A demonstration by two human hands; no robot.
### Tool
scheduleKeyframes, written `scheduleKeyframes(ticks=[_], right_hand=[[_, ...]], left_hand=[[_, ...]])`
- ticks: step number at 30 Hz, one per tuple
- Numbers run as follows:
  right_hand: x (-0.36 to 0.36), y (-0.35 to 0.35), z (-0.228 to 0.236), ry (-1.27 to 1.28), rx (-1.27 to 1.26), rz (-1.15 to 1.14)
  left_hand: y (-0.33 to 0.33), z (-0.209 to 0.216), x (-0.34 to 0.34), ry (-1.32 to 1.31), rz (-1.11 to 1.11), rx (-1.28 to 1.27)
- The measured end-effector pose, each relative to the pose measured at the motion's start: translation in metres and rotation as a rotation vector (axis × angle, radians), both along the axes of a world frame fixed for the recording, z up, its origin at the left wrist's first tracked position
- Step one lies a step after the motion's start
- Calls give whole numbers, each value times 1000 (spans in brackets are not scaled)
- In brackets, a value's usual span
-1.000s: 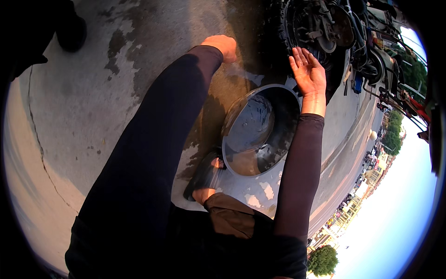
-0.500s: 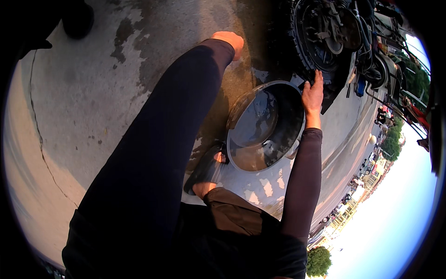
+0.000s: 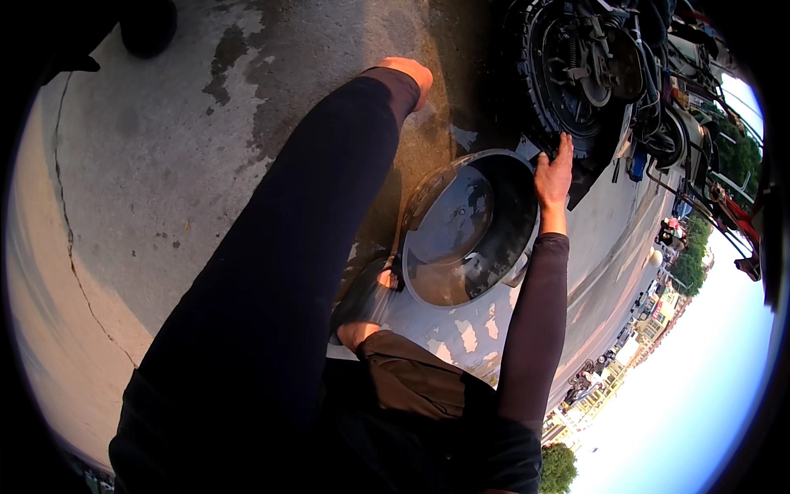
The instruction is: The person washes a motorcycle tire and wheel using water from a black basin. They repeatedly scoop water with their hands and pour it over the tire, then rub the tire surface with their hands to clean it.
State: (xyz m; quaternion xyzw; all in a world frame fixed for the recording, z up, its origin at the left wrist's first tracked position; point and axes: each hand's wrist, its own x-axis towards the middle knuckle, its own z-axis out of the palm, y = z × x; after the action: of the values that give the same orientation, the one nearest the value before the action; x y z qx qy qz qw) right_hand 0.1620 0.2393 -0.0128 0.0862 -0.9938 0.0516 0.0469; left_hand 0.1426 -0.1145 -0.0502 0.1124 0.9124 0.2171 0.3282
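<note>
A large, round dark basin with water in it sits tilted in the picture, in front of a motorbike's black wheel with a knobbly tyre. My right hand reaches past the basin's right rim. Its fingers are stretched out, their tips at the tyre's lower edge, and nothing shows in its grip. My left hand is bent at the wrist over the wet concrete, left of the tyre and apart from the basin. Its fingers are turned away and hidden, so whether it holds anything does not show.
My sandalled foot is beside the basin's near left side. Wet patches mark the concrete ground. Another dark shoe shows at the upper left. More vehicle parts stand at the right, with trees and buildings farther off.
The view has shifted slightly, so the wheel and basin appear a little lower. My right hand remains by the tyre and my left hand is nearly unmoved.
</note>
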Motion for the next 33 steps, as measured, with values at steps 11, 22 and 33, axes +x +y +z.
scheduleKeyframes(ticks=[11,22,33], right_hand=[[4,-4,-1,-2,15,-13],[2,-27,4,0,150,-48],[-8,-67,9,61,94,80]], left_hand=[[4,-1,0,-1,-12,-38],[10,-15,-3,49,-32,-28],[15,-7,0,84,-9,-15]])
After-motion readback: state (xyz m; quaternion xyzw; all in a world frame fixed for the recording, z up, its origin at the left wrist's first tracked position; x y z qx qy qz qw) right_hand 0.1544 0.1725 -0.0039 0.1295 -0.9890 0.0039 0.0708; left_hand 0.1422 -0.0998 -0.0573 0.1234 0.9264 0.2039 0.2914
